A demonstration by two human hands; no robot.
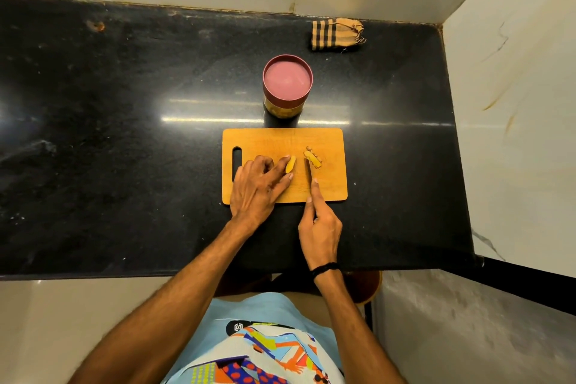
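A wooden cutting board (327, 140) with a handle slot lies on the black counter. My left hand (258, 185) rests on the board and pinches a yellow root piece (290, 164) between thumb and fingertips. My right hand (319, 224) grips a knife (308, 170) with the index finger laid along its back. The blade points away from me, between the held piece and a small pile of cut yellow pieces (313, 157) at the board's right.
A jar with a maroon lid (287, 79) stands just behind the board. A folded striped cloth (338, 34) lies at the back right. The black counter (124, 134) meets marble walls at the back and right, and its front edge is near my body.
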